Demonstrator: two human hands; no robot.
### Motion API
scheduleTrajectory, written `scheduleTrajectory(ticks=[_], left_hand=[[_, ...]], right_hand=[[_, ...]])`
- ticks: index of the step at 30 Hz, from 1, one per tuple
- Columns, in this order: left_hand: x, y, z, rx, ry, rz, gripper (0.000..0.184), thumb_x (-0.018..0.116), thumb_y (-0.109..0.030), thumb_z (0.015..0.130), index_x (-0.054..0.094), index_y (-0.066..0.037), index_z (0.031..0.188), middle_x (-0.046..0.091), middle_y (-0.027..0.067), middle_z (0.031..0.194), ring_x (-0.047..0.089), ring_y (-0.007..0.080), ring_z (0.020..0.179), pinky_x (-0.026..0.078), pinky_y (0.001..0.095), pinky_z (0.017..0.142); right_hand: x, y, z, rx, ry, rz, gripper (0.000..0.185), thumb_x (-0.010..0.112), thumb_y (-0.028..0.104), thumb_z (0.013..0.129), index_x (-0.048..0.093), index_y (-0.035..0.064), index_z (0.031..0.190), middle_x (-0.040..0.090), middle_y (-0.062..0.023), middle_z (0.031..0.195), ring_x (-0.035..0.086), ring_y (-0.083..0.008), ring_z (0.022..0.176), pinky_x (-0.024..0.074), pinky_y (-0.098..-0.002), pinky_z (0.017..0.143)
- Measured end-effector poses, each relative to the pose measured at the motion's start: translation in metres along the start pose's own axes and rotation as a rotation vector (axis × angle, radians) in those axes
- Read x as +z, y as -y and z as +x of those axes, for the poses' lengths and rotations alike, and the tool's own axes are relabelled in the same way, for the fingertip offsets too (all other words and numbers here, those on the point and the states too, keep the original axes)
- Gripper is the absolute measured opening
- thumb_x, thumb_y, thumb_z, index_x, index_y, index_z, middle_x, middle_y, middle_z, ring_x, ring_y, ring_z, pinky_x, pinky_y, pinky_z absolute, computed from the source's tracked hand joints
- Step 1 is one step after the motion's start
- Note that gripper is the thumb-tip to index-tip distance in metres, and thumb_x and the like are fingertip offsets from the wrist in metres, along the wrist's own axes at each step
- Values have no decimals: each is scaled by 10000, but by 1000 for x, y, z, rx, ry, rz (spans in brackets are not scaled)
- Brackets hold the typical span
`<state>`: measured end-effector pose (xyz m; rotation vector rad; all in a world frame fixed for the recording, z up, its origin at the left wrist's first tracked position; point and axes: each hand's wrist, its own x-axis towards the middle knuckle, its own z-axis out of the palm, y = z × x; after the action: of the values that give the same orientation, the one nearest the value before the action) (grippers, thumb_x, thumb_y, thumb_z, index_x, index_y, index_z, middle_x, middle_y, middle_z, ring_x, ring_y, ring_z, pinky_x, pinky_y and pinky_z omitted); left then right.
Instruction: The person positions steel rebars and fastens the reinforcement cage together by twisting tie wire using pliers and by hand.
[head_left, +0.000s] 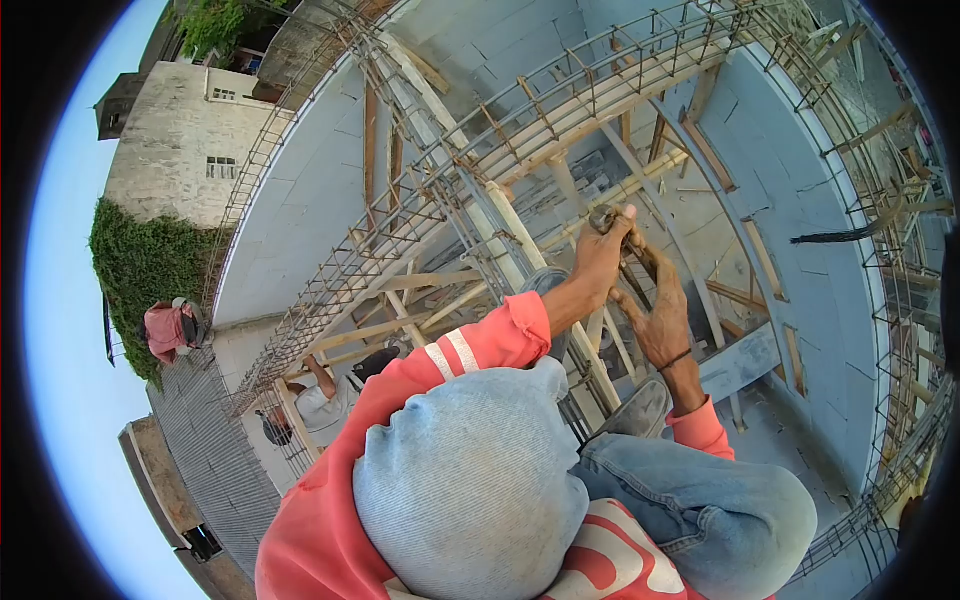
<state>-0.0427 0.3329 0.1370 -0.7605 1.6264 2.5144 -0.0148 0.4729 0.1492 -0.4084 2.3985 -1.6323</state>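
Observation:
My left hand [600, 262], at the end of a red sleeve, is closed around a dark rod-like tool with a rounded end [604, 217]; its exact kind is unclear. Just to the right, my right hand [664, 318] has its fingers and thumb around the tool's lower part, fingertips close to the left hand. Both hands are above a wooden formwork board [515, 232] and the steel rebar cage [480, 205] along it. My bent knees in blue jeans [470, 480] fill the foreground, and a dark shoe [636, 410] rests by the beam.
More rebar cages [535, 105] cross ahead and line the grey block walls [815, 230]. Timber props [440, 305] stand below, where there is a deep drop to the floor. Another person [325, 405] works at lower left; someone in red [172, 330] sits farther off.

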Motion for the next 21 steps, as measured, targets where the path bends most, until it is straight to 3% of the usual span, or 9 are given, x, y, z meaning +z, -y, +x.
scheduleTrajectory(ticks=[1, 3, 6, 9, 15, 17, 21], left_hand=[[-3, 4, 0, -2, -1, 1, 271, 608, -317, 1003, 563, -85, 871, 573, 8, 736, 560, 118, 701, 428, 282, 649], [-5, 8, -5, -4, 51, -119, 271, 640, -314, 986, 532, -100, 859, 543, 14, 788, 543, 156, 791, 446, 311, 767], [2, 11, -10, -40, -7, 11, 262, 649, -313, 980, 542, -103, 865, 548, 17, 794, 548, 159, 808, 433, 308, 777], [-2, 16, -1, -45, 2, -103, 282, 652, -311, 978, 547, -88, 842, 552, 19, 787, 554, 160, 780, 459, 329, 776], [-7, -13, -5, -58, -52, -50, 346, 693, -327, 948, 525, -94, 755, 503, 10, 671, 550, 167, 660, 539, 398, 767], [-9, -14, -4, -60, -51, -115, 361, 705, -327, 939, 513, -101, 731, 488, 6, 655, 542, 166, 650, 542, 405, 764], [-13, -10, -4, -78, -80, -232, 408, 733, -320, 918, 481, -111, 675, 464, 1, 637, 509, 158, 625, 542, 421, 764]], right_hand=[[4, -9, -2, 2, 1, 1, 681, 797, 218, 809, 469, 26, 1374, 556, -217, 1263, 563, -368, 1208, 457, -429, 1028], [5, -20, -4, 87, -19, -54, 518, 750, 122, 820, 533, 4, 1276, 574, -206, 1231, 580, -366, 1169, 478, -428, 979], [4, -14, -4, 5, -81, -220, 427, 718, 64, 796, 573, 13, 1194, 601, -185, 1156, 590, -373, 1114, 479, -440, 954], [-8, -17, 3, -32, -71, -186, 416, 714, 37, 767, 586, 33, 1162, 612, -169, 1102, 596, -374, 1066, 479, -440, 936], [-42, -51, 2, 30, 234, -161, 351, 776, 185, 759, 585, 34, 1012, 664, -164, 991, 635, -357, 980, 489, -400, 908], [-37, -37, -1, 378, 295, -54, 333, 773, 211, 780, 595, 14, 981, 685, -185, 985, 658, -376, 916, 509, -410, 869], [-14, -38, -16, 310, 68, 32, 319, 758, 219, 804, 617, -5, 980, 692, -205, 993, 676, -369, 891, 524, -415, 834]])
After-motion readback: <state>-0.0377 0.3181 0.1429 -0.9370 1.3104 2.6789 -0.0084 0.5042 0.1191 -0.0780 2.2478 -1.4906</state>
